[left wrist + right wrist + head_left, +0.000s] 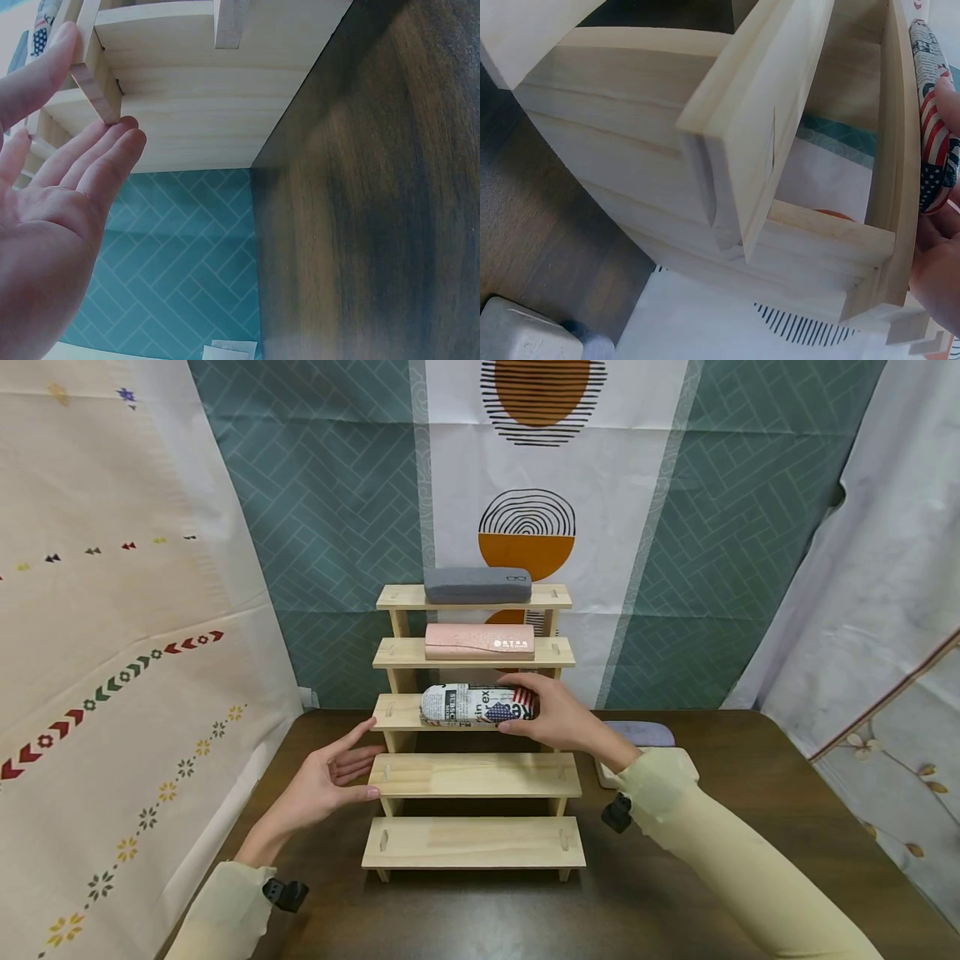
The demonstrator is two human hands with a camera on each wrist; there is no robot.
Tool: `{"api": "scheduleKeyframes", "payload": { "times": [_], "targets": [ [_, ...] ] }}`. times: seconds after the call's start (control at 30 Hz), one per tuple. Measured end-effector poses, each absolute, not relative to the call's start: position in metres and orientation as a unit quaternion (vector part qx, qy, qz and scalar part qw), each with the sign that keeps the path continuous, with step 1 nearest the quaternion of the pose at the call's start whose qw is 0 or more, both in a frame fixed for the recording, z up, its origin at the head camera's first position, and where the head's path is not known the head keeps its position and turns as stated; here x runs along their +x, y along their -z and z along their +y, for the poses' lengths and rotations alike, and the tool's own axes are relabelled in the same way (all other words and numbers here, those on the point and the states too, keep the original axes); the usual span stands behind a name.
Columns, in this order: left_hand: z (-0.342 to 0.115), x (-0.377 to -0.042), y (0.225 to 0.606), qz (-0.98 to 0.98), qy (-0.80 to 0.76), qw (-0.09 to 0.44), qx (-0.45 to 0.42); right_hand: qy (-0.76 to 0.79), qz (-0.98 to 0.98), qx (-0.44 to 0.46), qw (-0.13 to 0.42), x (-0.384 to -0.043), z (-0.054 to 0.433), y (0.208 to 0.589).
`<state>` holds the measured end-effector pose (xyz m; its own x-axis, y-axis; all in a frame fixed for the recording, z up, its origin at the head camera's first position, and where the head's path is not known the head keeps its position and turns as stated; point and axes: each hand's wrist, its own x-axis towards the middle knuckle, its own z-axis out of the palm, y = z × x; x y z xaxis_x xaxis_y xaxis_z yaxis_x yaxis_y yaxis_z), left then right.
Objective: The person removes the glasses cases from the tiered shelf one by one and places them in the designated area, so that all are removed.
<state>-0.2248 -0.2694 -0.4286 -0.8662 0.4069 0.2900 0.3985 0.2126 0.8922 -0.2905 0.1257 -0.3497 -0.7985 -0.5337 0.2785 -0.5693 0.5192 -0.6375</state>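
My right hand (557, 717) holds the right end of a newsprint-and-flag patterned glasses case (468, 705), thumb in front and fingers behind. The case lies lengthwise along the middle step of a wooden stepped display stand (474, 774). In the right wrist view the case (932, 112) shows at the right edge, beside the step. My left hand (330, 775) is at the stand's left side, thumb and fingers extended. In the left wrist view, the left hand's fingertips (131, 139) are at the end of a step. A pink glasses case (478, 642) and a grey glasses case (477, 585) lie on the two upper steps.
On the brown table (315, 893), right of the stand, are a bluish-purple case (642, 732) and a cream case (678, 762), partly behind my right forearm. Patterned cloth (330, 510) hangs behind the stand, with more cloth at both sides.
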Motion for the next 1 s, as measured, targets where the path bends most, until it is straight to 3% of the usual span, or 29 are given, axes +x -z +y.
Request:
{"api": "scheduleKeyframes", "payload": {
  "times": [1.0],
  "targets": [
    [-0.2707,-0.2251,0.4313,0.775,-0.575,0.004,0.261,-0.419,-0.854,0.309,-0.007,-0.2916,0.1341,0.349]
  ]
}}
